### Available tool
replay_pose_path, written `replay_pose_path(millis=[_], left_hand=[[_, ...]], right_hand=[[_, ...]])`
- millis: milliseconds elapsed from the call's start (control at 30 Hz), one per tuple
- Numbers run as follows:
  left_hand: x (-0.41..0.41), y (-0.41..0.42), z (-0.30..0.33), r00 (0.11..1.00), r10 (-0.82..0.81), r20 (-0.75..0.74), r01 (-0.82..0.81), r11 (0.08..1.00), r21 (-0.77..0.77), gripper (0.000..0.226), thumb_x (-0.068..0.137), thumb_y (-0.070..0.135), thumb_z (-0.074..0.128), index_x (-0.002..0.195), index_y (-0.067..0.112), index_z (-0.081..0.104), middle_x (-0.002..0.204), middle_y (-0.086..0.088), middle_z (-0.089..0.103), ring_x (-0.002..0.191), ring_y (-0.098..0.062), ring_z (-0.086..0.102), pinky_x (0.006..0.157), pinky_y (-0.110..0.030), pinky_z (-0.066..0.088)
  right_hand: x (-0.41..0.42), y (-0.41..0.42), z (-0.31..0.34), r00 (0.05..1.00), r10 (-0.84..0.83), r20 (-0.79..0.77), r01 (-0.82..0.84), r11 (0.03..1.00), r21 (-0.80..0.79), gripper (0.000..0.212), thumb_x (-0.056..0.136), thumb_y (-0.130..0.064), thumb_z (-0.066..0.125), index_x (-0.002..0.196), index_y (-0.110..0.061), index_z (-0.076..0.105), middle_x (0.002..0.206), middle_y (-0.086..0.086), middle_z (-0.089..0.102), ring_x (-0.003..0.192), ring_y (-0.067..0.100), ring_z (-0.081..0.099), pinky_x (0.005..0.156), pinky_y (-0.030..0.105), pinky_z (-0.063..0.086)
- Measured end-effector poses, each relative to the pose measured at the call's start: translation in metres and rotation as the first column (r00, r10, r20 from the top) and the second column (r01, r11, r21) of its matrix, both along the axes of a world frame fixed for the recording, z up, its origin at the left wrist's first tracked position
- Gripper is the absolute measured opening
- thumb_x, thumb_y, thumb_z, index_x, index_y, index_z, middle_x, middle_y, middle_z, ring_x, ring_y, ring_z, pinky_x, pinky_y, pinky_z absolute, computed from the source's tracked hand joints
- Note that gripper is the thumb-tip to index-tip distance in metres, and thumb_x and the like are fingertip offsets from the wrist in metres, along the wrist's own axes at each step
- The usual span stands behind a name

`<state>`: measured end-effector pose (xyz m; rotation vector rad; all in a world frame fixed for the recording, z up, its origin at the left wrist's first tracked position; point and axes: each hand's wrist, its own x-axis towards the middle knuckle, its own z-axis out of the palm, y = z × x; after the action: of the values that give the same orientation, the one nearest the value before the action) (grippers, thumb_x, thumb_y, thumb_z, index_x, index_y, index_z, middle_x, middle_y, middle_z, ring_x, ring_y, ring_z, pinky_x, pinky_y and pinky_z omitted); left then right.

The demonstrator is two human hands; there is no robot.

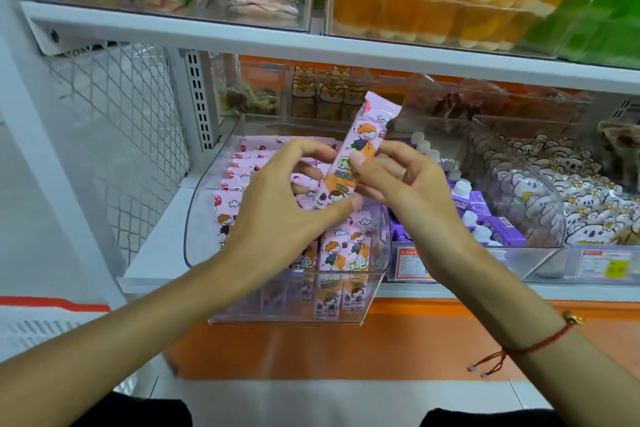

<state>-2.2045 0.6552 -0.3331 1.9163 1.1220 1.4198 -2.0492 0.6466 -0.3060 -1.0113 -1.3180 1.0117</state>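
The right hand pinches a pink snack packet at its middle, thumb on the front and fingers curled behind. The packet stands tilted, with its top end leaning away to the right, above a clear bin. The left hand hovers half open over that bin, its fingers curved and spread. Its thumb tip seems to touch the packet's lower end, though the contact is hard to make out. The bin sits on a white shelf and holds rows of matching pink packets, partly hidden by the left hand. Just to the right stand purple cartons, then a bin of koala-printed packets. A red string bracelet circles the right wrist.
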Motion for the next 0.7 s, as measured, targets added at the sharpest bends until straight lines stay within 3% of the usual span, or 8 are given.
replay_pose_path(millis=[133,267,367,533,700], left_hand=[[0.002,-0.001,0.001,1.000,0.019,-0.016,-0.018,0.999,0.040,0.035,0.079,0.037,0.076,0.108,0.037,0.057,0.104,0.026,0.062,0.096,0.003,0.060,0.074,-0.021,0.053],[0.000,0.000,0.003,0.998,-0.015,-0.066,0.018,0.999,0.049,0.035,0.092,0.030,0.062,0.126,0.032,0.055,0.120,0.020,0.063,0.113,0.004,0.056,0.095,-0.032,0.050],[-0.001,0.000,0.002,0.990,-0.020,-0.139,0.027,0.998,0.048,0.042,0.097,0.027,0.054,0.139,0.029,0.047,0.135,0.018,0.054,0.124,0.003,0.047,0.105,-0.031,0.043],[0.005,-0.004,0.002,0.995,0.028,-0.101,-0.016,0.993,0.117,0.045,0.085,0.027,0.070,0.128,0.028,0.054,0.123,0.016,0.059,0.114,-0.002,0.054,0.092,-0.025,0.049],[-0.003,-0.002,0.012,0.997,-0.067,0.047,0.069,0.997,-0.032,0.039,0.085,0.025,0.071,0.123,0.030,0.062,0.116,0.013,0.064,0.106,0.001,0.059,0.083,-0.017,0.052]], right_hand=[[0.003,0.001,0.001,1.000,0.009,-0.027,-0.009,1.000,0.007,0.030,0.086,-0.017,0.066,0.113,-0.009,0.061,0.094,0.001,0.074,0.087,0.010,0.071,0.079,0.021,0.056],[0.007,0.002,0.003,0.988,0.151,-0.036,-0.150,0.988,0.028,0.023,0.092,-0.012,0.055,0.115,-0.017,0.060,0.109,-0.008,0.071,0.105,0.004,0.065,0.088,0.019,0.051],[0.004,0.000,0.000,0.999,0.006,0.044,-0.011,0.993,0.117,0.026,0.089,-0.009,0.063,0.114,-0.009,0.061,0.106,-0.001,0.072,0.097,0.006,0.068,0.082,0.018,0.051],[-0.005,-0.006,-0.006,0.985,-0.159,0.061,0.145,0.972,0.188,0.023,0.076,-0.015,0.078,0.094,-0.016,0.063,0.081,-0.011,0.072,0.077,0.007,0.069,0.069,0.016,0.052],[-0.002,-0.008,0.001,0.991,-0.059,0.120,0.042,0.989,0.143,0.023,0.087,-0.020,0.066,0.109,-0.018,0.064,0.095,-0.003,0.073,0.083,0.009,0.069,0.071,0.025,0.057]])
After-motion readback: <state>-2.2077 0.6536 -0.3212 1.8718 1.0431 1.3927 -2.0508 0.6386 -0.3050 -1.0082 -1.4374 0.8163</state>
